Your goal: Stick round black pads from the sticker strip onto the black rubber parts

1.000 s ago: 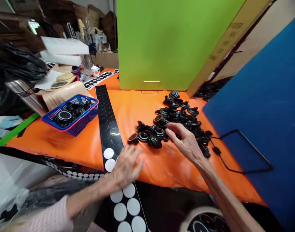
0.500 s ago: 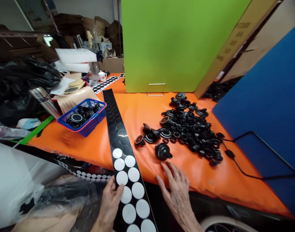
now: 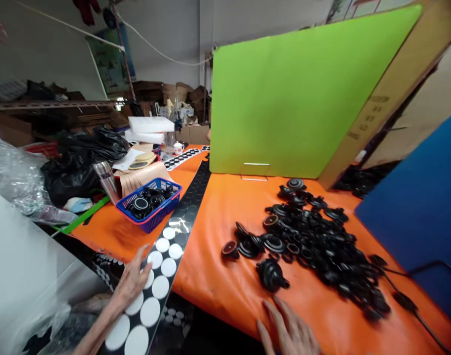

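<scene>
A long black strip with two rows of white round stickers [image 3: 150,311] slants from the bottom of the view up across the orange table. At its left edge is my left hand [image 3: 131,281], the thumb lying over the strip and the fingers at the edge, partly hidden. My right hand [image 3: 290,330] rests at the table's front edge with its fingers spread and nothing in them. Just beyond those fingertips lies a ribbed black suction cup [image 3: 271,276]. A heap of similar black cups and ring-shaped parts [image 3: 321,246] spreads behind it, some with brown round faces.
A blue basket [image 3: 151,219] of black parts stands left of the strip, near a steel flask [image 3: 106,182]. A green board [image 3: 284,108] rises at the back, and a blue board [image 3: 417,197] with a wire handle stands at the right.
The view has tilted up and shifted. The strip's near end has swung left along with my left hand. My right hand sits lower in view, still spread near the same suction cup.
</scene>
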Demonstrator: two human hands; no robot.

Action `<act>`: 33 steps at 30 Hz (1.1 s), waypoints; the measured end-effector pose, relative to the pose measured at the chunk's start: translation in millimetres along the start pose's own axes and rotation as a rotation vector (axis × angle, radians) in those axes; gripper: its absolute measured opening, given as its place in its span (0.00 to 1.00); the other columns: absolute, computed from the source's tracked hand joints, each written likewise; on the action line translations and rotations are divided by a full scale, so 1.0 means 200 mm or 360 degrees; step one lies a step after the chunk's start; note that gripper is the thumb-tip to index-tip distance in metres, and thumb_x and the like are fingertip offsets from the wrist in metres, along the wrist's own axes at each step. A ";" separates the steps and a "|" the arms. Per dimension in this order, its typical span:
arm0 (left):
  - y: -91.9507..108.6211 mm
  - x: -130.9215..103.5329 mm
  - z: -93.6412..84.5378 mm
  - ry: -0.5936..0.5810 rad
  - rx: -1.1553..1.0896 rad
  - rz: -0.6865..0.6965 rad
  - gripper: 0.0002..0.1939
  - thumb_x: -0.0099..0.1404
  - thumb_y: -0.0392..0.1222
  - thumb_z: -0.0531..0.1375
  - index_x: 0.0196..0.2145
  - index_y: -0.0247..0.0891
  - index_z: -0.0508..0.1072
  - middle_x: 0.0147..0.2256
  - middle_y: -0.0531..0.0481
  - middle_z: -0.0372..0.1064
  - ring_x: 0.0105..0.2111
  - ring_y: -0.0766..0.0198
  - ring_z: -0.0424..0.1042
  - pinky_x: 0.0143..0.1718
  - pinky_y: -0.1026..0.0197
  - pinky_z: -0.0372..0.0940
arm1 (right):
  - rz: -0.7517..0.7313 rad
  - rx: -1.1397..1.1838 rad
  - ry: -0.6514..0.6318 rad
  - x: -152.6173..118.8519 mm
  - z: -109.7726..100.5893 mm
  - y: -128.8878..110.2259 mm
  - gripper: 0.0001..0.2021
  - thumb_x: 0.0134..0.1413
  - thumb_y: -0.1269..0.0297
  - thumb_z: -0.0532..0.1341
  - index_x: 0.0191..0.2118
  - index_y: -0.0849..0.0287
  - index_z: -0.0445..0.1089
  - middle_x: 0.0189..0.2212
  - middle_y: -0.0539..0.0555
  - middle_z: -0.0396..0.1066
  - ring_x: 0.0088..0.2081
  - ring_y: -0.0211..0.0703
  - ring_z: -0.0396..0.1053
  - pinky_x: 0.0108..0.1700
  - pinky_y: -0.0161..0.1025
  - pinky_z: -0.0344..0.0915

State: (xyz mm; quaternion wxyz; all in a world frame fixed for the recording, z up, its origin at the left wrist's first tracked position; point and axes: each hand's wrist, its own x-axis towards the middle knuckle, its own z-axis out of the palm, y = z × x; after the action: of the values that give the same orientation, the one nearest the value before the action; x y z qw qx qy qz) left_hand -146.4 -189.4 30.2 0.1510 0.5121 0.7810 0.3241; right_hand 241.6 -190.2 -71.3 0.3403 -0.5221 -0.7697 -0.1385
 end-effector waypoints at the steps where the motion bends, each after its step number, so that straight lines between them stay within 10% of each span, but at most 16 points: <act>1: 0.01 0.00 -0.01 0.0016 0.0134 0.0065 0.26 0.58 0.47 0.52 0.52 0.35 0.70 0.45 0.40 0.74 0.47 0.49 0.73 0.51 0.47 0.66 | 0.0020 0.0035 -0.0022 0.02 -0.03 -0.03 0.20 0.61 0.55 0.53 0.56 0.56 0.62 0.50 0.64 0.69 0.48 0.60 0.69 0.46 0.56 0.66; 6: 0.15 -0.16 0.01 0.0242 0.0526 0.0399 0.24 0.64 0.51 0.52 0.51 0.35 0.71 0.43 0.36 0.70 0.44 0.43 0.70 0.48 0.37 0.63 | 0.0249 0.0237 -0.0085 0.07 -0.14 -0.15 0.18 0.63 0.59 0.53 0.56 0.58 0.63 0.53 0.63 0.67 0.56 0.56 0.64 0.56 0.58 0.62; 13: 0.38 -0.56 0.37 -0.0046 -0.0149 0.0747 0.13 0.67 0.44 0.54 0.44 0.40 0.75 0.39 0.46 0.71 0.38 0.60 0.74 0.40 0.60 0.71 | 0.0986 0.0598 -0.0010 0.24 -0.06 -0.24 0.31 0.63 0.55 0.51 0.67 0.65 0.46 0.61 0.70 0.57 0.61 0.58 0.59 0.58 0.59 0.61; 19: 0.61 -0.41 0.54 -0.0101 -0.0343 0.0668 0.13 0.66 0.41 0.53 0.42 0.36 0.75 0.36 0.44 0.71 0.37 0.59 0.73 0.41 0.56 0.70 | 0.0964 0.0976 -0.0109 0.34 -0.01 -0.28 0.26 0.63 0.60 0.50 0.64 0.61 0.51 0.56 0.66 0.65 0.55 0.51 0.67 0.56 0.53 0.66; 27: 0.77 -0.22 0.70 -0.0525 -0.0986 0.0146 0.18 0.65 0.48 0.55 0.49 0.36 0.70 0.43 0.42 0.73 0.39 0.60 0.73 0.42 0.59 0.69 | 0.0660 0.0615 -0.0221 0.50 0.06 -0.20 0.31 0.57 0.57 0.59 0.64 0.61 0.53 0.57 0.68 0.63 0.57 0.60 0.62 0.54 0.60 0.63; 33: 0.79 -0.18 0.63 -0.1000 -0.1250 -0.0301 0.29 0.61 0.61 0.57 0.52 0.37 0.67 0.35 0.47 0.72 0.26 0.67 0.70 0.24 0.67 0.64 | 0.0541 0.0920 -0.0137 0.48 -0.01 -0.19 0.33 0.51 0.67 0.62 0.63 0.59 0.52 0.51 0.63 0.64 0.54 0.53 0.65 0.53 0.51 0.67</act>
State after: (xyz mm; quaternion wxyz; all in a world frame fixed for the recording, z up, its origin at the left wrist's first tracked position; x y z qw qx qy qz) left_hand 51.4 -135.4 36.4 0.5882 0.4166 0.5601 0.4084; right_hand 187.0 -138.5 -1.2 0.4596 -0.5302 -0.6928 0.1665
